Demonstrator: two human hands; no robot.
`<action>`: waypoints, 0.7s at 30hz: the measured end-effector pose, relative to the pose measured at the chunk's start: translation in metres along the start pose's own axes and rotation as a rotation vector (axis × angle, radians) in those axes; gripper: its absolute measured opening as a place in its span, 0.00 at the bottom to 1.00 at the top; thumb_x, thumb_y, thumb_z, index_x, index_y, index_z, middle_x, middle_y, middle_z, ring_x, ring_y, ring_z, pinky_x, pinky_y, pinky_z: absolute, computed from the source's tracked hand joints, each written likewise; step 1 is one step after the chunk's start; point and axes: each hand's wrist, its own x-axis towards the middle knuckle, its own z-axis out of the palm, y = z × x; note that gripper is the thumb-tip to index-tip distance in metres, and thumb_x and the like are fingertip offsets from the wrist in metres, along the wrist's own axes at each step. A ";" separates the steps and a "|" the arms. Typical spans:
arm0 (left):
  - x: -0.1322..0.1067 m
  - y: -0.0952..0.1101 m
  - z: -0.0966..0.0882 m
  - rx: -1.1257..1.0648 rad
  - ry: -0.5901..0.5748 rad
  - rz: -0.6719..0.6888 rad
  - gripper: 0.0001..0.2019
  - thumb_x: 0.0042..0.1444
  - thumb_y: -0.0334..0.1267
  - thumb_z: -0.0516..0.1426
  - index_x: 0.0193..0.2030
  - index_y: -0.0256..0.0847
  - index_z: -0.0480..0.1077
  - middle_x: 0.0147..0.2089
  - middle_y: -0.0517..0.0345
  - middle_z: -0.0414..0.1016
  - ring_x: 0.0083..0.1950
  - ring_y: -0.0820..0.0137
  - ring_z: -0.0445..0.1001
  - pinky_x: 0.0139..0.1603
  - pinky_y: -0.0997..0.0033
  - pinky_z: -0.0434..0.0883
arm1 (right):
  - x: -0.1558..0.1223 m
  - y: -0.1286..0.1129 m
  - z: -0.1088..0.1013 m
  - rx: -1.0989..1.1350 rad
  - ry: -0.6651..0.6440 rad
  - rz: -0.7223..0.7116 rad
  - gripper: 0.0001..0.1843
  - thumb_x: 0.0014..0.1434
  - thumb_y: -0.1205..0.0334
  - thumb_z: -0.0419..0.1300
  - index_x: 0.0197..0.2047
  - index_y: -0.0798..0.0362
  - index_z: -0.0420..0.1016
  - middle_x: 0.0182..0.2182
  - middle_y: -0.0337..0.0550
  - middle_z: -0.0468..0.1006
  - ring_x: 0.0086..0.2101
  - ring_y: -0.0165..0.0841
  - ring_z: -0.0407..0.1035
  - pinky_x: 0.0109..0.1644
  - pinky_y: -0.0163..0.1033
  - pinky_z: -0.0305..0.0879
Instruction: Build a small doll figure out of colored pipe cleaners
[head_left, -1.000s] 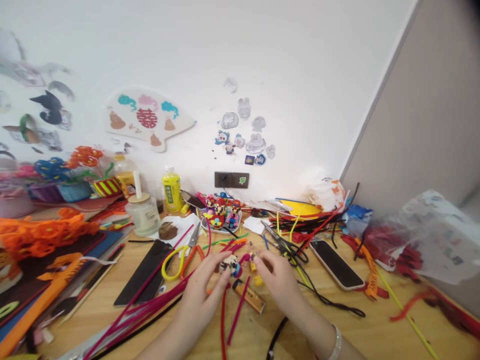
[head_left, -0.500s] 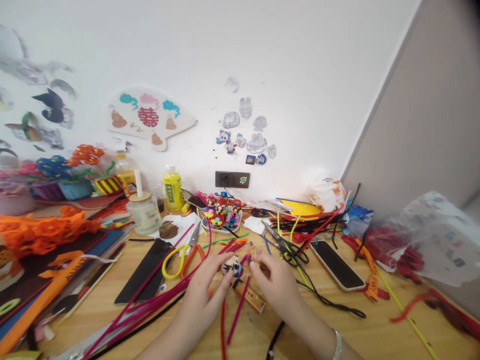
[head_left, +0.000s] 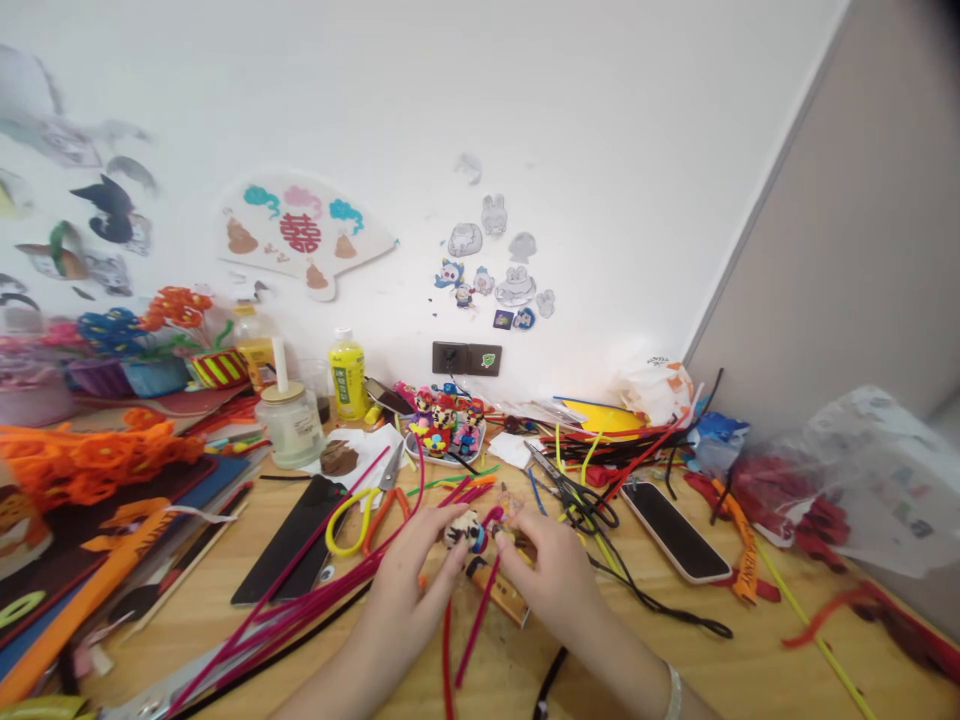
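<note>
My left hand (head_left: 411, 575) is closed around a small craft figure (head_left: 463, 530) with a pale, black-marked head and a blue and pink body. My right hand (head_left: 553, 570) pinches a magenta pipe cleaner (head_left: 477, 632) against the figure's right side. The strip makes a small curl at the top, and its straight end hangs down toward the table. Under the hands lies an orange-brown printed packet or tube (head_left: 512, 603), partly covered. A red pipe cleaner (head_left: 448, 660) runs toward the near edge beside it.
Yellow-handled scissors (head_left: 341, 535) and a black phone-like slab (head_left: 289, 550) lie left, with a bundle of magenta pipe cleaners (head_left: 300, 620). Black scissors (head_left: 589, 500) and a phone (head_left: 675, 530) lie right. Behind stand a tray of figures (head_left: 446, 458), a jar (head_left: 289, 430) and a bottle (head_left: 347, 375).
The magenta strip's curl beside the figure now shows more plainly, and my right fingertips have shifted slightly. My left hand keeps its hold; the whole view has moved a little.
</note>
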 end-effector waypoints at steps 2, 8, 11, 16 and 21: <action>0.000 0.000 0.000 -0.005 -0.002 0.000 0.13 0.58 0.39 0.50 0.48 0.42 0.66 0.48 0.49 0.74 0.50 0.63 0.71 0.52 0.63 0.66 | 0.000 0.000 0.000 -0.006 0.010 -0.006 0.12 0.56 0.58 0.51 0.25 0.53 0.67 0.22 0.41 0.72 0.25 0.32 0.67 0.29 0.33 0.54; 0.001 0.000 0.000 -0.006 0.001 0.001 0.13 0.57 0.39 0.51 0.48 0.42 0.66 0.48 0.49 0.74 0.51 0.62 0.70 0.52 0.63 0.66 | 0.000 0.000 0.000 -0.017 -0.005 -0.017 0.12 0.56 0.58 0.51 0.25 0.53 0.67 0.21 0.41 0.72 0.26 0.33 0.67 0.29 0.33 0.55; 0.000 -0.001 0.001 -0.009 -0.008 -0.002 0.13 0.58 0.39 0.51 0.48 0.43 0.66 0.47 0.49 0.74 0.50 0.62 0.71 0.52 0.63 0.66 | 0.000 0.001 -0.001 0.001 0.017 -0.023 0.12 0.56 0.58 0.50 0.27 0.53 0.68 0.24 0.42 0.74 0.27 0.34 0.69 0.30 0.34 0.57; -0.001 -0.003 0.001 0.006 -0.004 0.014 0.13 0.58 0.39 0.51 0.49 0.43 0.65 0.48 0.49 0.73 0.51 0.62 0.70 0.53 0.62 0.66 | 0.003 0.004 -0.004 -0.005 0.072 -0.014 0.13 0.58 0.57 0.49 0.28 0.53 0.70 0.25 0.42 0.75 0.28 0.33 0.69 0.31 0.34 0.57; 0.000 0.000 0.000 0.026 0.008 0.021 0.13 0.57 0.38 0.51 0.49 0.42 0.66 0.48 0.49 0.74 0.51 0.63 0.71 0.52 0.63 0.67 | 0.004 0.004 -0.007 -0.075 0.090 0.001 0.14 0.58 0.57 0.49 0.25 0.53 0.69 0.22 0.40 0.74 0.25 0.32 0.68 0.29 0.33 0.55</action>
